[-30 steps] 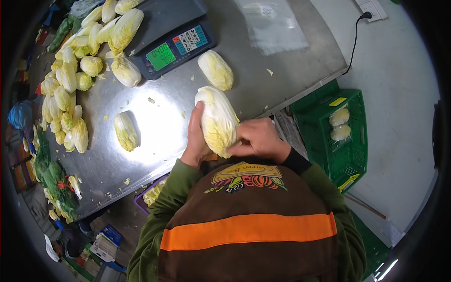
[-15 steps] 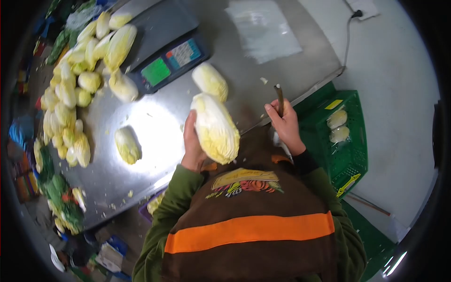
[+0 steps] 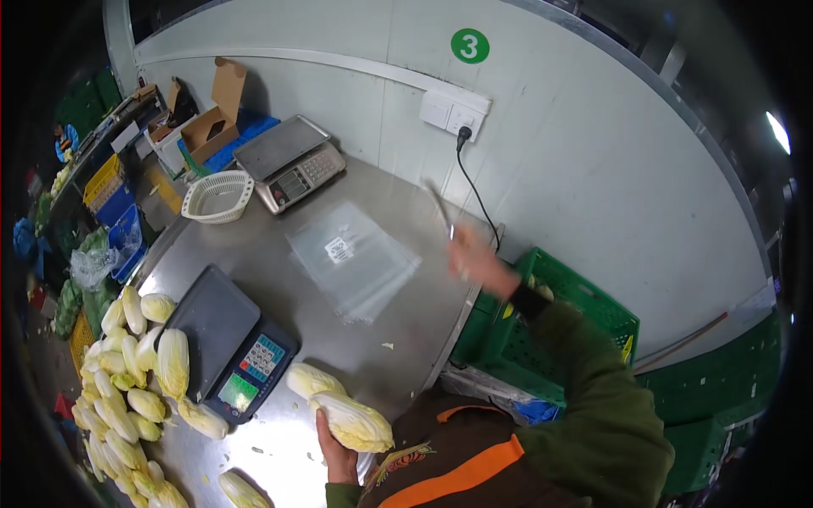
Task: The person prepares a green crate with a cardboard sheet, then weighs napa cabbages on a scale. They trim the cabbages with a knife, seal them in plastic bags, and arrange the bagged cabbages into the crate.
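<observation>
Held cabbage: we have the held cabbage (image 3: 354,422) above the steel table (image 3: 398,203), its leafy yellow end pointing to about four o'clock.
Left hand: our left hand (image 3: 339,453) is curled against the cabbage's near side, thumb showing; the fingers beneath are hidden from us.
Right hand: at one o'clock from the held cabbage, our right hand (image 3: 476,254) is closed around a thin tool (image 3: 442,207), with no gap that we can see; both are blurred, and the tool points to eleven o'clock.
Second cabbage: we see the second cabbage (image 3: 312,381) just beside the held one, at ten o'clock; we cannot tell whether they touch.
Lone cabbage: the lone cabbage (image 3: 243,491) lies at eight o'clock.
Dark scale: at ten o'clock we have the dark scale (image 3: 212,326), its display lit green.
Cabbage pile: the cabbage pile (image 3: 127,406) spreads at nine o'clock.
Clear bags: the clear bags (image 3: 364,271) lie flat at twelve o'clock.
Green crate: we see the green crate (image 3: 584,305) at two o'clock, beyond the table edge.
</observation>
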`<action>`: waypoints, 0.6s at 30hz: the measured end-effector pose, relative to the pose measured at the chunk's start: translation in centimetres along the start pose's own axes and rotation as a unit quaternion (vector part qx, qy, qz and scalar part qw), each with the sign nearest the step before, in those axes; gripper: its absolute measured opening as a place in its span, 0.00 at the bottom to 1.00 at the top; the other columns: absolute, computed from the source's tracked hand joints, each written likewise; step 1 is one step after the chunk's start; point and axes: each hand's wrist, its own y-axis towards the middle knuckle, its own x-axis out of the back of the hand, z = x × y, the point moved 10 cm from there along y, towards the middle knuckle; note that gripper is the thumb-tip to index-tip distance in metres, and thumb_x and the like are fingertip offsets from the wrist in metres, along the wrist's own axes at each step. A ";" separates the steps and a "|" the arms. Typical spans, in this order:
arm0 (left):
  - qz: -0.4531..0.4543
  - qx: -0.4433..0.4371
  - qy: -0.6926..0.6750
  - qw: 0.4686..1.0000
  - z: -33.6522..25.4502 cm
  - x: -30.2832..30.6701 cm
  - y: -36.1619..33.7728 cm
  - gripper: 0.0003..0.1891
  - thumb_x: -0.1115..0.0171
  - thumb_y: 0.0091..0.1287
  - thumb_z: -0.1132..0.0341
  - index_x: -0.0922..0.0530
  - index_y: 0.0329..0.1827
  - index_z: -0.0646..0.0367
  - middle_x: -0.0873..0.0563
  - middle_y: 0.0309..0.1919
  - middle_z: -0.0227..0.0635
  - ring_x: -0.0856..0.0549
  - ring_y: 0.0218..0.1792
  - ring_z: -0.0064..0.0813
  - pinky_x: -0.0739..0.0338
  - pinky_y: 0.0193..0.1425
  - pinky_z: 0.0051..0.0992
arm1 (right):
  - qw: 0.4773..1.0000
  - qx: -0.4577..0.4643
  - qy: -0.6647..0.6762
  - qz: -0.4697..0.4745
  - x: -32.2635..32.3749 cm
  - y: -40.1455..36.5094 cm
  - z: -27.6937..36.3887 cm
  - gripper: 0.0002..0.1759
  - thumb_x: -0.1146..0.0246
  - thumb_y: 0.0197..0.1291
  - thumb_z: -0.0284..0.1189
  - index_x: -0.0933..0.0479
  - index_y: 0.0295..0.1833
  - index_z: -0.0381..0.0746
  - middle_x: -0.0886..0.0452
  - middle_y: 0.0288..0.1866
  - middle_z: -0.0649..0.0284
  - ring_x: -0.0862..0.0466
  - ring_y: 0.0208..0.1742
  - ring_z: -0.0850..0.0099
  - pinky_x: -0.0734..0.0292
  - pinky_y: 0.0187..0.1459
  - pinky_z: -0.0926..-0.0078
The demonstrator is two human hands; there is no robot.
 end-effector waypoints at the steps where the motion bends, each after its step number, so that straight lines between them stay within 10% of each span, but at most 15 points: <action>1: 0.000 -0.001 0.000 1.000 -0.1 -0.7 0.4 0.33 0.51 0.74 0.42 0.34 0.72 0.58 0.21 0.61 0.47 0.20 0.59 0.45 0.24 0.65 0.45 | 0.977 0.143 -0.136 -0.084 4.5 3.8 4.4 0.23 0.39 0.69 0.36 0.30 0.64 0.36 0.21 0.35 0.58 0.19 0.36 0.66 0.22 0.40 0.65; 2: -0.004 0.001 -0.044 0.999 -0.3 -1.4 0.6 0.33 0.51 0.73 0.42 0.33 0.71 0.58 0.20 0.59 0.47 0.18 0.57 0.44 0.23 0.62 0.44 | 0.853 0.363 -0.329 -0.182 7.7 6.7 9.8 0.22 0.33 0.63 0.35 0.23 0.59 0.35 0.20 0.42 0.52 0.21 0.49 0.58 0.26 0.53 0.61; 3: -0.008 0.003 -0.089 0.996 -0.4 -2.2 0.8 0.33 0.51 0.72 0.41 0.31 0.70 0.58 0.19 0.57 0.46 0.17 0.54 0.44 0.21 0.60 0.43 | 0.810 0.389 -0.371 -0.233 10.8 8.9 13.4 0.22 0.31 0.59 0.33 0.21 0.58 0.37 0.21 0.49 0.49 0.23 0.56 0.53 0.28 0.57 0.59; 7: -0.048 -0.040 -0.129 0.990 -1.4 -3.4 2.1 0.33 0.52 0.71 0.40 0.30 0.69 0.57 0.18 0.54 0.44 0.15 0.49 0.43 0.19 0.55 0.43 | 0.747 0.346 -0.492 -0.283 16.8 17.8 24.5 0.16 0.34 0.59 0.36 0.19 0.52 0.43 0.19 0.46 0.51 0.18 0.50 0.53 0.23 0.51 0.58; 11: 0.047 -0.085 -0.205 0.974 -2.6 -5.8 4.3 0.39 0.60 0.74 0.35 0.37 0.77 0.55 0.28 0.71 0.43 0.26 0.68 0.45 0.29 0.72 0.45 | 0.629 0.401 -0.614 -0.257 19.2 28.3 26.9 0.11 0.44 0.65 0.33 0.22 0.45 0.39 0.18 0.44 0.51 0.17 0.46 0.52 0.23 0.47 0.51; 12: 0.061 -0.081 -0.235 0.967 -2.6 -6.3 4.6 0.40 0.58 0.73 0.34 0.38 0.77 0.55 0.28 0.70 0.43 0.25 0.67 0.44 0.29 0.71 0.45 | 0.508 0.418 -0.718 -0.226 18.1 31.1 27.0 0.12 0.46 0.67 0.33 0.22 0.46 0.38 0.18 0.46 0.52 0.18 0.47 0.53 0.23 0.50 0.54; 13: 0.095 -0.072 -0.250 0.961 -1.7 -4.7 5.5 0.41 0.55 0.72 0.34 0.38 0.77 0.57 0.27 0.69 0.45 0.24 0.66 0.45 0.28 0.70 0.45 | 0.622 0.393 -0.652 -0.181 19.5 33.9 27.1 0.14 0.45 0.68 0.35 0.22 0.48 0.38 0.17 0.48 0.53 0.18 0.50 0.54 0.24 0.53 0.58; 16: -0.034 -0.099 -0.219 0.970 -2.9 -3.8 6.6 0.34 0.51 0.75 0.40 0.32 0.71 0.59 0.19 0.60 0.46 0.16 0.56 0.42 0.20 0.62 0.42 | 0.618 0.402 -0.673 -0.056 19.2 41.0 27.2 0.18 0.37 0.66 0.37 0.20 0.53 0.35 0.18 0.50 0.51 0.18 0.52 0.53 0.25 0.53 0.62; 18: -0.049 -0.117 -0.184 0.975 -4.9 -5.7 6.8 0.30 0.49 0.75 0.43 0.31 0.70 0.57 0.18 0.59 0.42 0.15 0.56 0.38 0.19 0.62 0.40 | 0.469 0.403 -0.780 -0.098 15.7 40.5 27.2 0.16 0.38 0.66 0.36 0.20 0.53 0.38 0.18 0.54 0.56 0.20 0.57 0.55 0.24 0.55 0.61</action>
